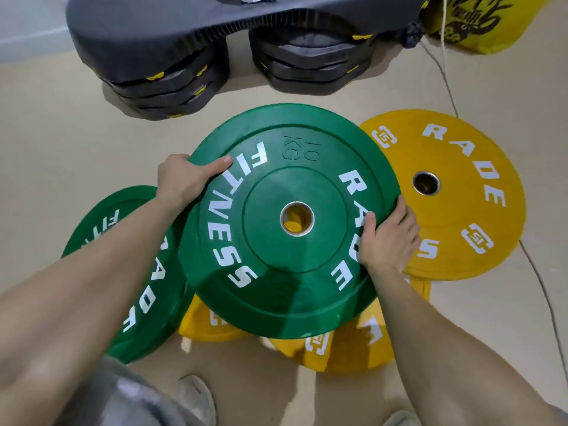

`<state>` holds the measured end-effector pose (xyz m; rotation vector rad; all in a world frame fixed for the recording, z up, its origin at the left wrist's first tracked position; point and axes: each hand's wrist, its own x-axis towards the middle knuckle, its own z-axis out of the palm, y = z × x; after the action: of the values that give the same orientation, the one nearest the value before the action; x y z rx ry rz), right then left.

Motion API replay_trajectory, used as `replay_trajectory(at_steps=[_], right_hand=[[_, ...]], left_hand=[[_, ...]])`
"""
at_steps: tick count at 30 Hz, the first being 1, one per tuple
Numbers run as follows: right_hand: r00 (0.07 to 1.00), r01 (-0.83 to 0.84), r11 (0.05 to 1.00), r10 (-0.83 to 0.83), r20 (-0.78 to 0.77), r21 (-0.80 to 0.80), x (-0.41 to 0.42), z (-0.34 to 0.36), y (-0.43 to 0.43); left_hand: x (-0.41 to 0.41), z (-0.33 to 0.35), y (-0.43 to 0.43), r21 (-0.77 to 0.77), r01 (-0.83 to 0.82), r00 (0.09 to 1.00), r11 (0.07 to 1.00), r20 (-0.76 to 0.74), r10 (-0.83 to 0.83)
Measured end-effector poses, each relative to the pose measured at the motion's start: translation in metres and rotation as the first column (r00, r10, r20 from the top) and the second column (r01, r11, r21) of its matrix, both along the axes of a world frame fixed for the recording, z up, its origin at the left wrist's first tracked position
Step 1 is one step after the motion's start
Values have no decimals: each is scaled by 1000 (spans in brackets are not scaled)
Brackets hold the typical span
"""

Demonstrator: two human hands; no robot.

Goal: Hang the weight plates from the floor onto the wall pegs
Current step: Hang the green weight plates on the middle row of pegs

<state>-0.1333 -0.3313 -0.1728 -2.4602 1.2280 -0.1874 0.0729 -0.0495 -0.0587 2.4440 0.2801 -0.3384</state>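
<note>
Feet: shoe point(196, 395) standing just before the pile.
Near pile: yellow plates point(353, 348) lying flat on the floor point(61, 133), partly under the held one.
Held item: green plate point(276, 216), seemingly tilting up off the pile.
Left hand point(184, 176): gripping its left rim, thumb on the face.
Right hand point(390, 238): gripping its right rim.
Waiting: second green plate point(92, 235) and far yellow plate point(455, 195), both lying on the floor.
Progress: lifting only beginning; pegs not showing, nothing visibly hung.
Beyond: black step platform point(153, 35) and yellow bag point(461, 23), crowding the far side.

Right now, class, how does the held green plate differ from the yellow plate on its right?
The held green plate is gripped at its rim by the left hand and right hand; the yellow plate lies flat, ungripped. The green plate covers the yellow plate's left edge. Both carry white RADE lettering and a metal-ringed centre hole.
</note>
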Motion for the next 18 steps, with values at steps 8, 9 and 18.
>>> replay_trajectory(at_steps=[8,9,18], right_hand=[[788,201,412,-608,103,889,12,84,-75],[815,119,386,-564,132,915,8,88,-80],[658,165,542,-683,318,824,18,167,-75]], left_hand=[[-67,78,-14,-54,64,945,996,324,-43],[-75,84,-15,-50,75,940,996,335,-54],[-74,138,-1,-186,138,850,973,527,-19]])
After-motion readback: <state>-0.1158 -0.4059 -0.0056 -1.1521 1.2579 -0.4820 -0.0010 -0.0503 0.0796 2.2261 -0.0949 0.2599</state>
